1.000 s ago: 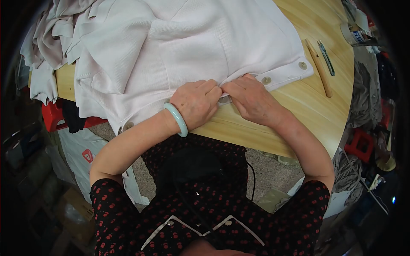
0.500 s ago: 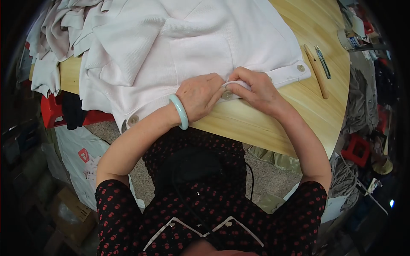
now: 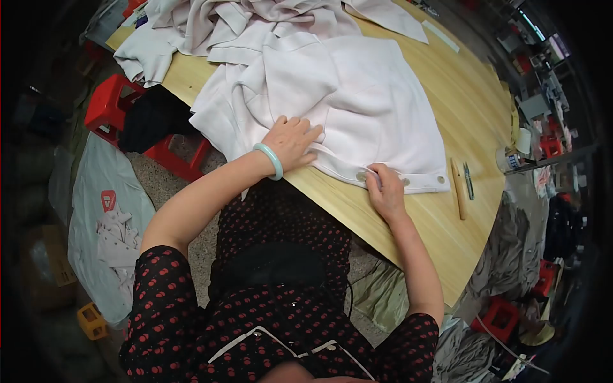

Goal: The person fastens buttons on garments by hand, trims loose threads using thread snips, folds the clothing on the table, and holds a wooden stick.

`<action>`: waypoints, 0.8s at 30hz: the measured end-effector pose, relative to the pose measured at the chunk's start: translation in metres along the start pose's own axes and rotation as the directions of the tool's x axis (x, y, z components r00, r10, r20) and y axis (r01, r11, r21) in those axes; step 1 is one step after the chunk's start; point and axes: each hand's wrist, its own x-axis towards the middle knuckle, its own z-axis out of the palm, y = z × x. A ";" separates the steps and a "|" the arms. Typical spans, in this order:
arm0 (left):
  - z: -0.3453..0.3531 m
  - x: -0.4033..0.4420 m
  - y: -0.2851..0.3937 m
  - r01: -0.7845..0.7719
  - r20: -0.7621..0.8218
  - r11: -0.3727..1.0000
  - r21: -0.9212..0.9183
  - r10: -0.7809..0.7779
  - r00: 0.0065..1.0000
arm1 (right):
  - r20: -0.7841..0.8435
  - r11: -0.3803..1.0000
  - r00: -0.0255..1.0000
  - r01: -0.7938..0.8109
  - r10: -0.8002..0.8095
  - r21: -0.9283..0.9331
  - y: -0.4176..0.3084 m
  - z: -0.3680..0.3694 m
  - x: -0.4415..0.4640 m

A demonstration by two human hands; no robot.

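Note:
A pale pink knit garment [image 3: 383,108] with large buttons along its edge lies on the wooden table [image 3: 472,255]. My left hand [image 3: 292,143], below a light green bangle [image 3: 269,161], rests on the garment's near part with its fingers spread. My right hand [image 3: 385,191] pinches the buttoned band [image 3: 418,183] between thumb and fingers, beside a button [image 3: 361,176]. Two more buttons show to the right of that hand.
Right of the garment lie a wooden stick [image 3: 458,191] and small thread snips [image 3: 469,181]. More pale knit fabric [image 3: 191,25] is heaped at the back left. A red stool [image 3: 112,105] stands left of the table, near a white plastic bag [image 3: 105,172].
The view has shifted and turned, showing more table. My hands have moved apart; the left one has opened flat on the garment, while the right one has moved along the band.

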 end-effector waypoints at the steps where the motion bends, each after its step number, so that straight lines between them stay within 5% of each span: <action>1: 0.008 0.003 -0.001 0.003 -0.014 1.000 0.013 -0.003 1.000 | -0.030 1.000 1.000 0.001 -0.002 -0.015 -0.002 0.001 -0.001; 8: 0.016 0.010 -0.006 -0.053 -0.229 0.996 -0.077 0.034 0.973 | -0.225 0.946 0.964 0.068 -0.144 -0.316 -0.039 -0.003 -0.030; 13: -0.078 0.009 0.013 -0.081 -0.498 0.992 -0.096 0.022 0.867 | -0.297 0.931 0.949 -0.008 -0.108 -0.365 -0.050 -0.029 -0.046; 17: -0.148 -0.007 0.001 -0.156 -0.778 0.983 0.099 0.174 0.604 | -0.304 0.935 0.946 -0.003 -0.113 -0.354 -0.056 -0.031 -0.043; 21: -0.217 -0.067 -0.018 -0.107 -0.815 0.991 0.085 0.131 0.564 | -0.275 0.957 0.955 0.024 -0.107 -0.289 -0.040 -0.019 -0.039; 23: -0.237 -0.102 -0.062 0.125 -0.796 0.929 0.348 0.223 0.563 | -0.242 0.981 0.964 0.068 -0.111 -0.180 -0.038 -0.008 -0.036; 24: -0.253 -0.135 -0.078 0.275 -0.751 0.942 0.195 -0.037 0.660 | -0.196 0.985 0.976 0.060 -0.092 -0.164 -0.042 -0.001 -0.033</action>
